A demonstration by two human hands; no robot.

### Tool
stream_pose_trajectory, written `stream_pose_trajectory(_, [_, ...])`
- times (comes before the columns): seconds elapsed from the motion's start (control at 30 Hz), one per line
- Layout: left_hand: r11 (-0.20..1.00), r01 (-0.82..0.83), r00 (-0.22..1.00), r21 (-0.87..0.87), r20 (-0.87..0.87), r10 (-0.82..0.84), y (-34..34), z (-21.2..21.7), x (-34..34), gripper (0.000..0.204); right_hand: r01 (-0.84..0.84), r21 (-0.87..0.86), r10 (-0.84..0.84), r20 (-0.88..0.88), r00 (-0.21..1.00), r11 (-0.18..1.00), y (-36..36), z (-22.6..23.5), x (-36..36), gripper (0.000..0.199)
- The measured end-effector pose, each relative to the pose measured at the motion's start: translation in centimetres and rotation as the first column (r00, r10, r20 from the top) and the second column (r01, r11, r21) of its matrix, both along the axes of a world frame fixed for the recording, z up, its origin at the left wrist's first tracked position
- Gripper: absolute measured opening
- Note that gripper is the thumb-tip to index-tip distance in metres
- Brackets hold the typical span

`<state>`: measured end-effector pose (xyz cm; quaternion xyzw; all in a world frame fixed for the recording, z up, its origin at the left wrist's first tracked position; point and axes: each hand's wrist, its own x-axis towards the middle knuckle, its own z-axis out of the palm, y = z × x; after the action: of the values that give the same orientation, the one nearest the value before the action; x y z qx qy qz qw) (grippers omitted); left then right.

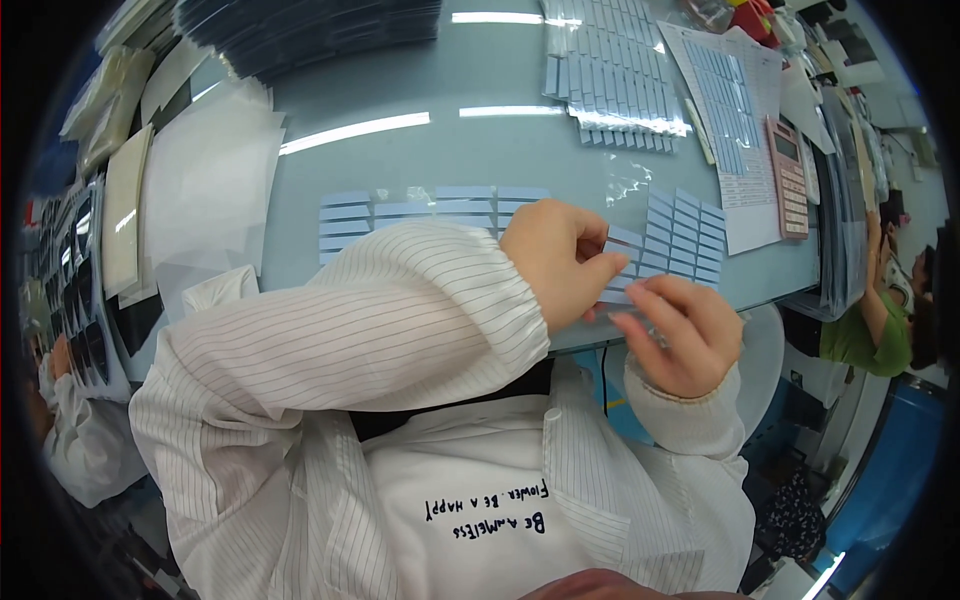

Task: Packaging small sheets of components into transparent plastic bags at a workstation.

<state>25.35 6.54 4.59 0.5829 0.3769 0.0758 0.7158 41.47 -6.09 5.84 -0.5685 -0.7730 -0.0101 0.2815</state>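
My left hand [556, 258] reaches across my body, its thumb and curled fingers drawn together at the left side of a clear sheet with rows of pale blue strips [686, 236]. What lies between those fingertips is too small or hidden to make out. Beside it, at the sheet's near edge, my right hand [690, 335] has its thumb and forefinger bent with a gap between the tips. Another group of pale blue strips [345, 213] lies to the left, partly covered by my left sleeve.
At the far right is a stack of blue-strip sheets [615, 75], near printed paper [752, 205] and a pink calculator [788, 180]. Dark sheets [310, 35] are piled at the back left, with white translucent sheets [205, 180] nearer. Other people sit at both sides.
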Motion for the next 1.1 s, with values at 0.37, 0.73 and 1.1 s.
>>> stream_pose_trajectory(0.37, [0.876, -0.061, 0.981, 0.479, 0.190, -0.035, -1.1, -0.7, 0.3, 0.014, -0.082, 0.000, 0.080, -0.234, 0.969, 0.997, 4.1, -0.3, 2.5, 0.028])
stream_pose_trajectory(0.73, [0.925, -0.226, 0.937, 0.305, 0.329, 0.120, -0.9, -0.8, 0.8, 0.010, -0.157, 0.015, 0.155, -0.249, 0.956, 0.988, 5.2, -0.1, 3.2, 0.027])
stream_pose_trajectory(1.1, [0.989, -0.096, 0.987, -0.113, 0.114, 0.109, 0.3, 0.0, 1.7, 0.020, 0.040, 0.050, -0.009, -0.512, 0.859, 0.998, 4.3, -2.7, 3.8, 0.020])
